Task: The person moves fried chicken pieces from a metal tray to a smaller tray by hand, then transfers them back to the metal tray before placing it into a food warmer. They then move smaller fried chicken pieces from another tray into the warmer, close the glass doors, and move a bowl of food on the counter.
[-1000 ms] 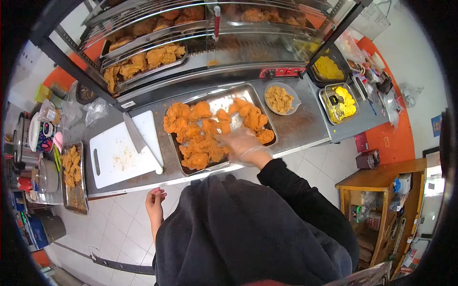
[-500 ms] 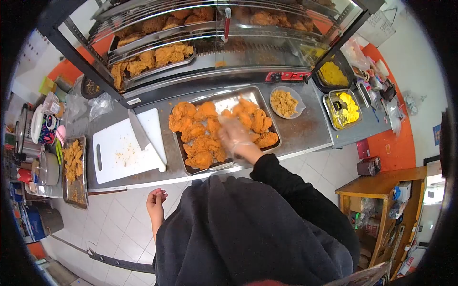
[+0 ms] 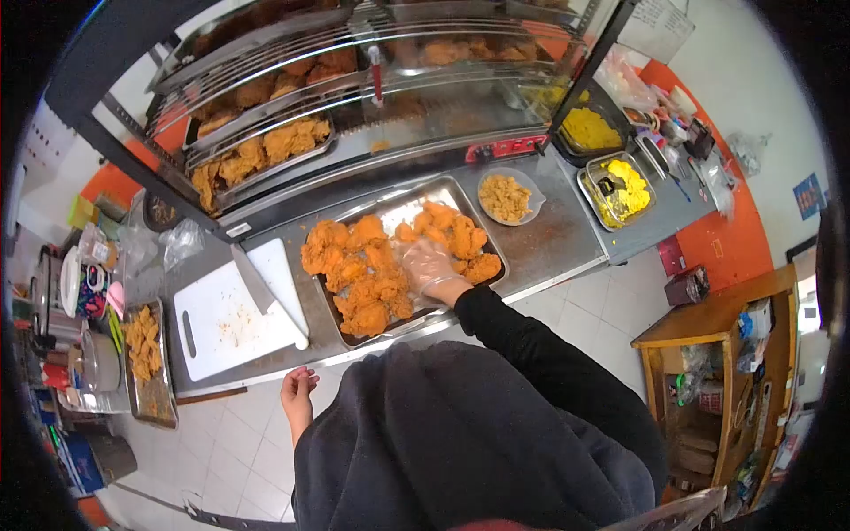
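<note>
My right hand (image 3: 427,265), in a clear plastic glove, reaches down among pieces of fried chicken (image 3: 372,296) in a metal tray (image 3: 423,193). Its fingertips are partly hidden against the chicken, so I cannot see whether they grip a piece. Orange-brown pieces lie on both sides of the hand, and the back of the tray shows bare metal. My bare left hand (image 3: 299,389) hangs in front of the counter edge, its fingers loosely curled with nothing visible in them. Close to it on the counter is a white cutting board (image 3: 221,341) with crumbs and a knife (image 3: 254,281) on it.
A glass display warmer (image 3: 390,146) with trays of fried chicken stands behind the tray. To the right are a bowl of crumbly brown food (image 3: 506,196) and a container of yellow food (image 3: 627,190). Another chicken tray (image 3: 161,398) overhangs the counter at left.
My right hand has settled lower among the chicken pieces and is less blurred. My left hand keeps its curled pose. The whole view has shifted and tilted slightly.
</note>
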Action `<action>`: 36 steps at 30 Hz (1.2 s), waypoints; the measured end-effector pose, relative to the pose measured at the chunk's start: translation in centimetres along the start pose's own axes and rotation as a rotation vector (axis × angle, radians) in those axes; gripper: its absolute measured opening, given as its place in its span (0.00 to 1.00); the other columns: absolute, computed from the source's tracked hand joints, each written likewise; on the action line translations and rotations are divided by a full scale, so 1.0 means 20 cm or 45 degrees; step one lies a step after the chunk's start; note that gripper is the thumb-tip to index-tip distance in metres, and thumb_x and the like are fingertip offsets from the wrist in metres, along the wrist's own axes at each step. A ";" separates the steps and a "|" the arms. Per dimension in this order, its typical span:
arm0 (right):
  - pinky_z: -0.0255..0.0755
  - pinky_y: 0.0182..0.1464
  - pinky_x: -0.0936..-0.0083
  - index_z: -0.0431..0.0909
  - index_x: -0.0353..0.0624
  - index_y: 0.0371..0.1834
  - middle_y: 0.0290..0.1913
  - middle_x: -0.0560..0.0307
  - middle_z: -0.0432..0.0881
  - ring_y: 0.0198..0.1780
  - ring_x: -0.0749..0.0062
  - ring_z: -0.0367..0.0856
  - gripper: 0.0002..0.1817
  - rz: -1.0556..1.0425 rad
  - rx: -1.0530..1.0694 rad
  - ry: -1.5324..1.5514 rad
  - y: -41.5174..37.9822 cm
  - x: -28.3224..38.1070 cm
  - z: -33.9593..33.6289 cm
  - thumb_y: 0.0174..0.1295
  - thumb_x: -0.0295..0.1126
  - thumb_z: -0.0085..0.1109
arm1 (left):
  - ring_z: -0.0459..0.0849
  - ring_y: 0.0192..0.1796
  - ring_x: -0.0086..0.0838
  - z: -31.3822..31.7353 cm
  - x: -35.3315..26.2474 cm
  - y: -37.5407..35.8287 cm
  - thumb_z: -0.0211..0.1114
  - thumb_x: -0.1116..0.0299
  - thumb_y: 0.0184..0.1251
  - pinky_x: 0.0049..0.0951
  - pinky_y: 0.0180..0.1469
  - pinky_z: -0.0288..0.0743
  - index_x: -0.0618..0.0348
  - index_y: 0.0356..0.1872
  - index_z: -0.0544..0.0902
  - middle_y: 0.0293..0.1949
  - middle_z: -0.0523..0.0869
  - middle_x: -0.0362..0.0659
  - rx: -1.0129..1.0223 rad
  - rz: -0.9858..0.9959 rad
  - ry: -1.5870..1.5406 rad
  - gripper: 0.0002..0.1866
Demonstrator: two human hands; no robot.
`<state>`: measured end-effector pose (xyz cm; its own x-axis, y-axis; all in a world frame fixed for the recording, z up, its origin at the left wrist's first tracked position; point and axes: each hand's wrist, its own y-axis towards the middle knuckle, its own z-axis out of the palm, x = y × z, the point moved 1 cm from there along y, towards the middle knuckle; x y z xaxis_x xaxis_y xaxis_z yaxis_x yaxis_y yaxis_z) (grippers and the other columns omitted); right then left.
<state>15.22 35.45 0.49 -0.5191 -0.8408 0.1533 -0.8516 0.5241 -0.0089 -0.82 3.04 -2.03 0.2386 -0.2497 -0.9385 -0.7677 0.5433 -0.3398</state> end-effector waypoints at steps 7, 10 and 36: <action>0.59 0.53 0.56 0.69 0.42 0.52 0.47 0.55 0.75 0.53 0.56 0.67 0.23 0.121 -0.018 0.092 0.07 -0.08 -0.05 0.50 0.35 0.54 | 0.80 0.33 0.24 0.00 0.01 0.03 0.54 0.69 0.64 0.22 0.39 0.73 0.64 0.40 0.75 0.34 0.81 0.43 0.000 -0.025 0.001 0.09; 0.59 0.53 0.58 0.71 0.43 0.50 0.46 0.53 0.75 0.54 0.55 0.68 0.21 0.087 -0.335 0.079 0.07 -0.10 -0.03 0.50 0.34 0.54 | 0.79 0.33 0.24 -0.01 0.02 0.03 0.54 0.70 0.64 0.22 0.39 0.73 0.65 0.40 0.75 0.34 0.81 0.43 -0.002 -0.039 -0.015 0.09; 0.44 0.53 0.24 0.41 0.62 0.68 0.69 0.48 0.42 0.65 0.33 0.46 0.37 -0.285 -0.361 3.453 -0.41 -0.37 -0.53 0.58 0.61 0.37 | 0.79 0.32 0.27 -0.01 0.17 0.12 0.54 0.67 0.64 0.26 0.37 0.73 0.64 0.32 0.77 0.29 0.82 0.44 0.292 -0.033 0.262 0.10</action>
<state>26.79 38.93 9.97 0.6891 0.6855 0.2352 -0.7231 0.6719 0.1602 -1.89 3.30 -6.01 0.1129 -0.4100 -0.9051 -0.6030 0.6957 -0.3904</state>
